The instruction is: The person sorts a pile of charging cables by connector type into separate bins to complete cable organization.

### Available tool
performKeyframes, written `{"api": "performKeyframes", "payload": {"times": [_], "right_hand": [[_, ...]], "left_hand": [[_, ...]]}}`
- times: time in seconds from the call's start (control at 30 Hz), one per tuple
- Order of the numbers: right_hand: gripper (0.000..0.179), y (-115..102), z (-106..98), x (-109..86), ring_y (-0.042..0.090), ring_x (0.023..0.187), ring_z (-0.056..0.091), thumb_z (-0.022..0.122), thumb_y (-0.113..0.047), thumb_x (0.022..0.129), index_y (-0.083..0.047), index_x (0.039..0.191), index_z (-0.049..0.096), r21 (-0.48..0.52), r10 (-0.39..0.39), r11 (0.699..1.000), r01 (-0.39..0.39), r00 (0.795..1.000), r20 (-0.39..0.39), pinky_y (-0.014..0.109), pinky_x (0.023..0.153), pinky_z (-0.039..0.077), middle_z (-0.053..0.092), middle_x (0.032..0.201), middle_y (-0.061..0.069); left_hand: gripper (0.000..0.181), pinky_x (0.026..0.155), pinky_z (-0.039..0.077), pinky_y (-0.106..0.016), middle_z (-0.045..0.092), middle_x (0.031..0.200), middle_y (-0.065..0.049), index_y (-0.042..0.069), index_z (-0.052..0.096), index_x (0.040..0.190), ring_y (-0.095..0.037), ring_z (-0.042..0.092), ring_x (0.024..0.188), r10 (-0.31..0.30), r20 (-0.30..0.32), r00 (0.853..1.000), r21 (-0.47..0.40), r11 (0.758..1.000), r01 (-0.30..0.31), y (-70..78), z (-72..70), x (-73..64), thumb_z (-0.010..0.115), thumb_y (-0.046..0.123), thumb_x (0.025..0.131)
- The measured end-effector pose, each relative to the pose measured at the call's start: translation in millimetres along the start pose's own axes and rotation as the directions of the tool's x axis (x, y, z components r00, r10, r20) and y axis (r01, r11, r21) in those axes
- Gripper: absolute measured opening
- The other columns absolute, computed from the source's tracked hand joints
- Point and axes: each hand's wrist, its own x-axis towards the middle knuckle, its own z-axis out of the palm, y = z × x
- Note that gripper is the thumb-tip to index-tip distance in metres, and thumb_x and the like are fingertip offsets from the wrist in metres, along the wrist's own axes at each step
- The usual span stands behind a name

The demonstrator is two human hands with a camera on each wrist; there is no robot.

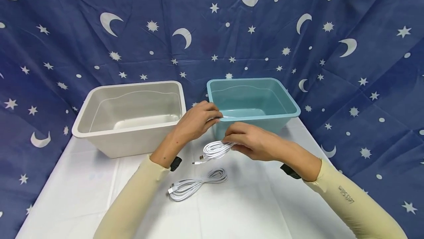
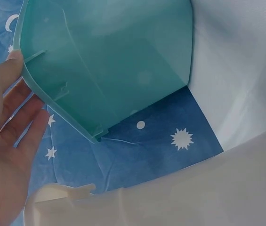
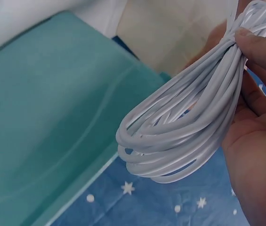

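Observation:
A coiled white USB cable [image 3: 184, 117] hangs from my right hand [image 1: 253, 141], pinched between thumb and fingers at its bunched middle. Its two plug ends [image 1: 198, 161] dangle to the left in the head view. My left hand [image 1: 200, 117] is at the near left corner of the teal bin [image 2: 109, 52], thumb on the rim and fingers along its outer side. A second white cable [image 1: 195, 184], looped in a long bundle, lies on the table closer to me, its plugs [image 1: 172, 188] pointing left.
To the left stands a large off-white bin [image 1: 129, 138], its near right rim close to my left forearm. Both bins have only bare floor showing inside. A white cloth [image 1: 245, 209] covers the table, and a blue curtain [image 1: 212, 40] with moons and stars hangs behind.

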Motion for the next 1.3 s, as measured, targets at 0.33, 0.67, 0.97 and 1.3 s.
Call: {"api": "performKeyframes", "payload": {"times": [0.33, 0.67, 0.97, 1.3], "right_hand": [[0.033, 12.5, -24.2, -7.5, 0.013, 0.107, 0.058, 0.072, 0.0, 0.089, -0.01, 0.12, 0.069, 0.004, 0.061, 0.998, -0.06, 0.997, -0.037, 0.024, 0.088, 0.051, 0.061, 0.118, 0.002], [0.032, 32.1, -41.5, -17.0, 0.012, 0.099, 0.058, 0.072, 0.002, 0.089, -0.009, 0.119, 0.071, -0.005, 0.101, 0.995, -0.102, 0.988, -0.113, 0.018, 0.078, 0.048, 0.063, 0.113, 0.002], [0.034, 55.3, -45.6, -26.1, 0.012, 0.092, 0.058, 0.071, 0.006, 0.086, -0.007, 0.117, 0.071, 0.007, 0.147, 0.989, -0.149, 0.972, -0.184, 0.021, 0.068, 0.049, 0.063, 0.114, 0.004], [0.036, 75.2, -47.3, -36.0, 0.008, 0.089, 0.058, 0.071, 0.008, 0.087, -0.011, 0.117, 0.072, 0.017, 0.25, 0.968, -0.252, 0.944, -0.214, 0.022, 0.068, 0.049, 0.064, 0.114, 0.003]], "left_hand": [[0.018, 0.082, 0.045, -0.029, 0.065, 0.11, 0.003, 0.019, 0.076, 0.112, -0.016, 0.054, 0.099, 0.015, -0.001, 1.0, 0.027, 1.0, -0.015, 0.4, -3.8, 2.4, 0.068, 0.023, 0.096], [0.018, 0.084, 0.046, -0.029, 0.065, 0.111, 0.004, 0.019, 0.076, 0.112, -0.015, 0.053, 0.1, 0.01, 0.005, 1.0, 0.027, 1.0, -0.01, 1.7, 0.2, 4.8, 0.07, 0.019, 0.095], [0.018, 0.084, 0.045, -0.029, 0.066, 0.11, 0.004, 0.018, 0.076, 0.112, -0.015, 0.053, 0.099, 0.012, -0.004, 1.0, 0.015, 1.0, -0.011, 1.4, 0.6, 2.6, 0.07, 0.021, 0.095], [0.019, 0.082, 0.046, -0.028, 0.065, 0.111, 0.005, 0.02, 0.076, 0.113, -0.014, 0.053, 0.099, -0.004, -0.003, 1.0, 0.025, 1.0, 0.004, 1.4, 0.4, 2.6, 0.069, 0.022, 0.096]]}}
